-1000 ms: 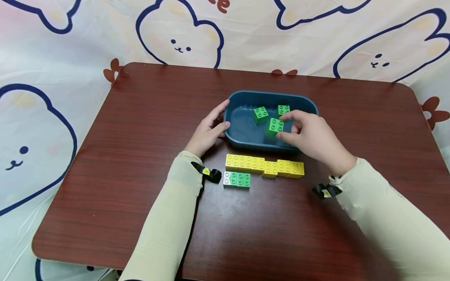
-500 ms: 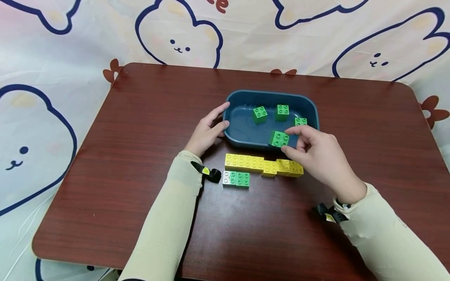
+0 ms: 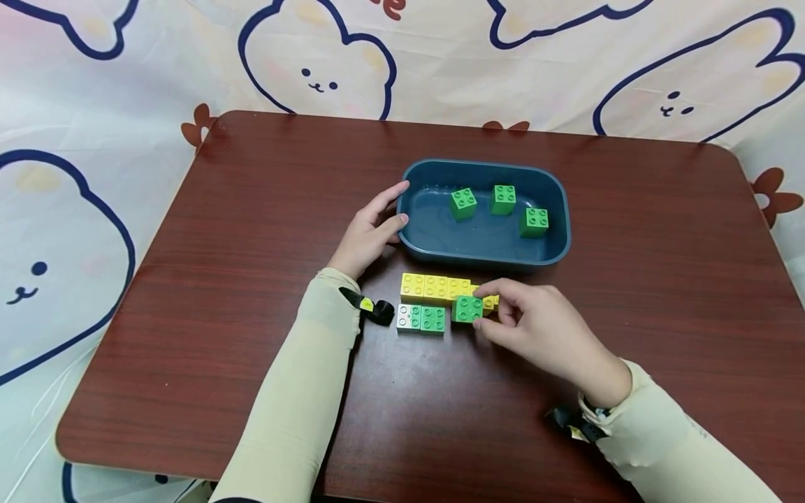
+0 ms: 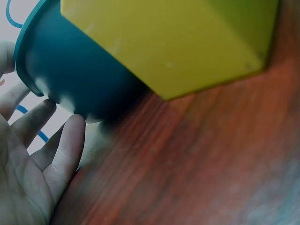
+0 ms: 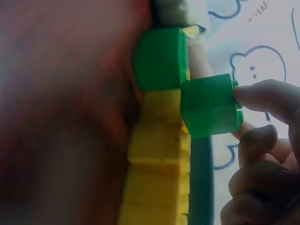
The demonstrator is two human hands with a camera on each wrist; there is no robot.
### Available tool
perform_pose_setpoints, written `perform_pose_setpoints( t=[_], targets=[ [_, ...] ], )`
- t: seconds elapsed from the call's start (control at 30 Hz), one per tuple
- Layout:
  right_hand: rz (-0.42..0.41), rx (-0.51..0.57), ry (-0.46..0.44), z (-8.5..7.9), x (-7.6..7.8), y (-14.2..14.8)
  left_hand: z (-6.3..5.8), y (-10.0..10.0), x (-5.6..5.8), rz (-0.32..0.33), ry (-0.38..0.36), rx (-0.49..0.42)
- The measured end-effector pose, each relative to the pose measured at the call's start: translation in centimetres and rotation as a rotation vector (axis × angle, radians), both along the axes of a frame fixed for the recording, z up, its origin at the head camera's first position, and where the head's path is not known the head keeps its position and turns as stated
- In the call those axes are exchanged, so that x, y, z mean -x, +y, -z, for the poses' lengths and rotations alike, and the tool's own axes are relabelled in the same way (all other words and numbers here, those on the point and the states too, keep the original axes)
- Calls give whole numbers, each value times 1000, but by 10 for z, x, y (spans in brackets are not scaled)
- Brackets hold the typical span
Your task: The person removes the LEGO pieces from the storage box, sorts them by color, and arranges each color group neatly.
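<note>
My right hand [image 3: 547, 332] pinches a green toy building brick [image 3: 467, 309] between thumb and fingertips, just right of two green bricks [image 3: 432, 319] and in front of the yellow brick row [image 3: 435, 286]. In the right wrist view, the pinched brick [image 5: 211, 107] stands off the tabletop, its studs towards the fingers. My left hand [image 3: 366, 237] touches the left end of a dark blue bin [image 3: 484, 257], fingers extended. The left wrist view shows the fingertips against the bin's wall [image 4: 84, 70]. My right hand hides part of the yellow row.
Three green bricks lie apart in the bin, one of them at the right [image 3: 534, 223]. The leftmost brick of the green pair has a whitish half [image 3: 404, 318]. All stand on a brown wooden table [image 3: 251, 300] before a printed cloth [image 3: 453, 63].
My right hand has lifted the green brick out of the bin and brought it forward and left, beside the green pair. My left hand keeps its place at the bin.
</note>
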State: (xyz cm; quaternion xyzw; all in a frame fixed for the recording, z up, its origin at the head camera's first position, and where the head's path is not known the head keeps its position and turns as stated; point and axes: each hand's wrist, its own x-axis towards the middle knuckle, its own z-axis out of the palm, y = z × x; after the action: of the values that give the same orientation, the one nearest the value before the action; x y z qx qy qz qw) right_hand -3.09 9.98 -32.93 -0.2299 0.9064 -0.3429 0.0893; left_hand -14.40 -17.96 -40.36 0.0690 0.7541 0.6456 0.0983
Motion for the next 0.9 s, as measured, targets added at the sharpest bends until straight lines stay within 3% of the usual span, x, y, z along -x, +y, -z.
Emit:
perform_pose_setpoints(
  t=[0.13, 0.4, 0.9],
  targets=[
    [-2, -16, -6, 5, -3, -4, 6, -1, 2, -8, 6, -4],
    [-11, -3, -11, 6, -11, -5, 7, 1, 3, -15, 33, -12],
    [10, -70, -33, 32, -10, -11, 7, 0, 2, -18, 33, -9]
  ],
)
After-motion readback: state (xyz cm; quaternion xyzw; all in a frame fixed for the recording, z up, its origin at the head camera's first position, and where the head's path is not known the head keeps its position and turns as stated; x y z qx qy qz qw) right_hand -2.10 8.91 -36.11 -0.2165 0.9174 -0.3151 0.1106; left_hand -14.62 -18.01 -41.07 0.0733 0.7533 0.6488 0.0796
